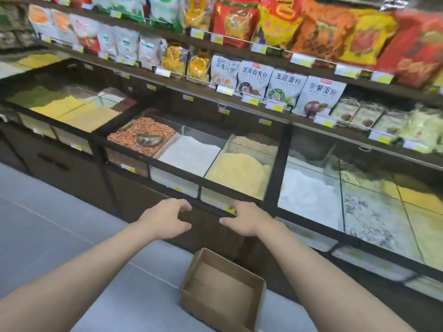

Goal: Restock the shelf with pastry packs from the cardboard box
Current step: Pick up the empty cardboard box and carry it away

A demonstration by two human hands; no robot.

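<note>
A brown cardboard box (223, 291) stands open on the grey floor below my hands; I see only bare cardboard inside it. My left hand (165, 219) and my right hand (244, 219) hover side by side above the box, in front of the dark lower edge of the bin counter. Both hold nothing, with fingers loosely curled and thumbs pointing toward each other. On the shelves above stand white flour-type packs (285, 88) and red, orange and yellow bags (323, 27). I cannot tell which of these are the pastry packs.
A glass-fronted counter (273, 168) of bulk bins runs across the view, holding red-brown grains (141, 137), white powder (189, 152) and yellow meal (239, 171). Price tags line the shelf edges. Grey floor (60, 236) stretches to the left.
</note>
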